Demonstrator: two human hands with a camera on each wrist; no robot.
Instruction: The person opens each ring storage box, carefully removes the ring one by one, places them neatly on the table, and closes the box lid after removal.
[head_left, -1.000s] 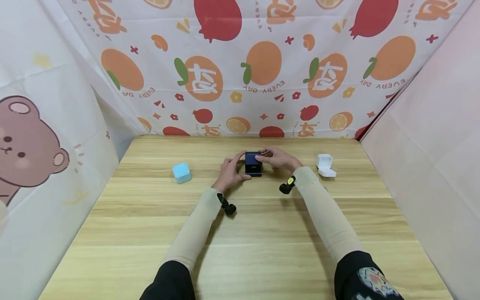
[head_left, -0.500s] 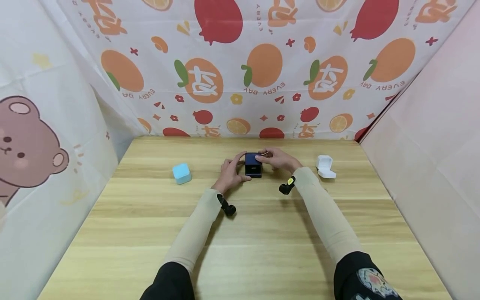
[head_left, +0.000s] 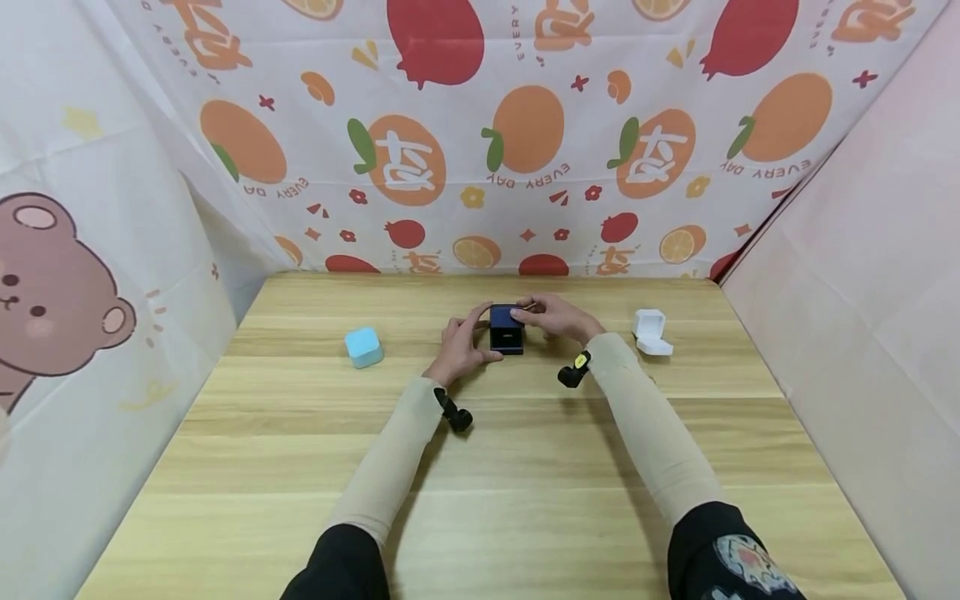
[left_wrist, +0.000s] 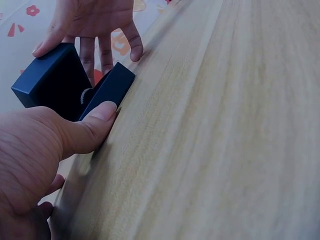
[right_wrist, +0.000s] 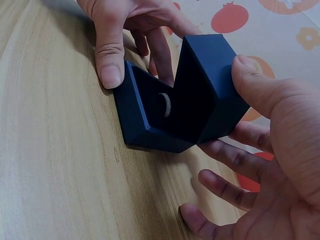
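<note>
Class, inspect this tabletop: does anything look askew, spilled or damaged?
Nothing stands out: the dark-blue square box holds a silvery ring; the light-blue rounded cube and open white box show no visible damage.

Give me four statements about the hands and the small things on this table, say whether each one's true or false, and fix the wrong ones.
1. A slim silvery ring sits inside the open dark blue square box. True.
2. Only one hand touches that box. False: the left hand and right hand both do.
3. The small open white box stands right of the dark blue one. True.
4. The light blue rounded cube stands between them. False: it's left of both.
</note>
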